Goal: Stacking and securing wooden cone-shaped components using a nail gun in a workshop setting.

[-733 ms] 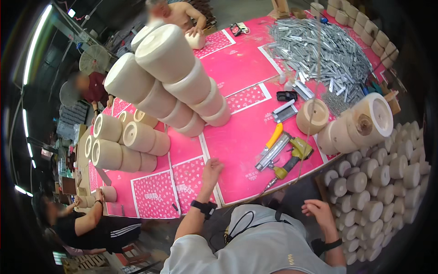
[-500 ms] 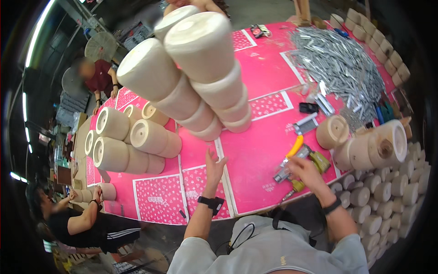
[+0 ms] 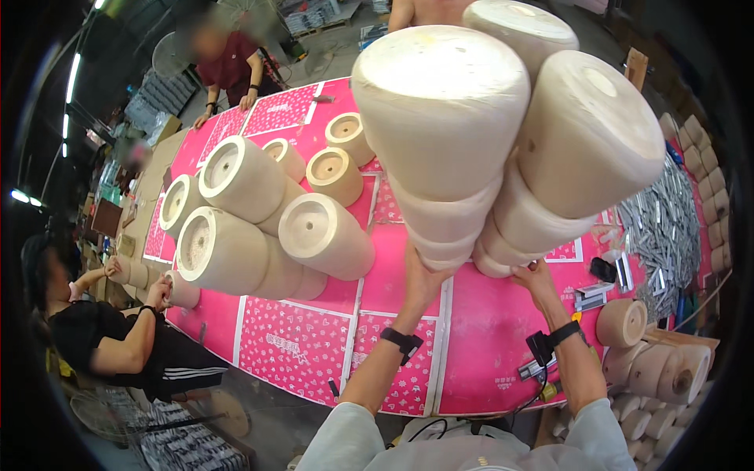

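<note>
Left-hand fingers [image 3: 412,257] are partly hidden by the wooden stack [image 3: 444,157].

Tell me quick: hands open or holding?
Left hand: against left wooden stack's base; grip unclear.
Right hand: partly curled beside right stack's base; hold unclear.

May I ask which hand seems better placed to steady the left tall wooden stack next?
Probably the left hand: it is at the base of the left tall stack, while the right hand is near the right tall stack.
</note>
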### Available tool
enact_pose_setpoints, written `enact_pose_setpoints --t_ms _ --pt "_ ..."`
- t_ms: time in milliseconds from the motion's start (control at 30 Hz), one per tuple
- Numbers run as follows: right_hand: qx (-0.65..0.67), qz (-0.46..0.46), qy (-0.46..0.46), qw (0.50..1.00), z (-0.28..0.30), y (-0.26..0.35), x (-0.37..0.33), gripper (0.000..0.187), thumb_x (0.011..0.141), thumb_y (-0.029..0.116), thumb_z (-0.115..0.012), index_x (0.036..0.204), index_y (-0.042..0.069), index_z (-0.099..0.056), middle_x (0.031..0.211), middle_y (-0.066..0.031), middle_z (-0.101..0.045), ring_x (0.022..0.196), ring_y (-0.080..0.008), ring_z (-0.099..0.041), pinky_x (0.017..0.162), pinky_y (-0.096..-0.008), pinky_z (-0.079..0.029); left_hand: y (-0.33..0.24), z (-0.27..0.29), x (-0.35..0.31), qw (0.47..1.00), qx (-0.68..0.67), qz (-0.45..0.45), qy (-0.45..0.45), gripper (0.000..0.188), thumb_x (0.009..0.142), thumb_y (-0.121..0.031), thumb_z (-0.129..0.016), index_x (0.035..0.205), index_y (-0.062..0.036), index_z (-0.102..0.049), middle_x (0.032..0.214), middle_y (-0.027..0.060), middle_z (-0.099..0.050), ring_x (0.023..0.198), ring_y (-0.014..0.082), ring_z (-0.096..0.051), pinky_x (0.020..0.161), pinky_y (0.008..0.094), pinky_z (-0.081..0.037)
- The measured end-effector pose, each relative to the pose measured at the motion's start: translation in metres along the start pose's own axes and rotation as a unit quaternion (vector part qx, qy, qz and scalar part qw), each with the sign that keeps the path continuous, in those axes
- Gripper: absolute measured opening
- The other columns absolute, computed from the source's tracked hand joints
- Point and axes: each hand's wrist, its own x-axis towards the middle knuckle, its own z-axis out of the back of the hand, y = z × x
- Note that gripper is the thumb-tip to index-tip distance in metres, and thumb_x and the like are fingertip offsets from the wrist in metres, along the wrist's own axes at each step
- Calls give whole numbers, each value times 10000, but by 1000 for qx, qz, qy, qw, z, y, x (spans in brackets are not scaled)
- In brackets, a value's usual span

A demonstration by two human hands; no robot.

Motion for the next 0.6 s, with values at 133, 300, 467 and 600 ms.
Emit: enact_pose_setpoints --t_ms 133,300,467,600 --pt "21 38 -1 999 1 -10 4 638 809 122 -657 1336 40 -307 1236 -109 -486 1070 -216 -527 829 -344 -492 2 6 10 1000 15 10 16 900 623 -77 -818 1328 4 -264 1288 142 -422 1198 233 -433 1012 366 -369" --pt "47 64 -15 997 0 -10 1 634 816 132 -669 1333 46 -314 1207 -94 -504 1067 -211 -538 844 -336 -500 -7 7 22 998 -17 29 60 908 576 67 -770 1328 -19 -269 1283 123 -389 1190 237 -435 1002 354 -398" --pt "-25 52 0 998 4 -7 -2 704 841 246 -653 1381 50 -247 1220 -109 -497 1036 -211 -542 791 -321 -494 19 14 23 997 -34 -23 65 937 590 39 -777 1353 -25 -237 1286 144 -382 1223 258 -403 1028 374 -365" --pt "-55 27 -26 998 -8 -16 -15 747 842 333 -644 1399 44 -239 1208 -109 -509 983 -211 -560 750 -328 -489 21 13 11 997 -36 -61 36 957 647 -21 -766 1397 -21 -171 1345 169 -339 1255 270 -371 1032 388 -352"
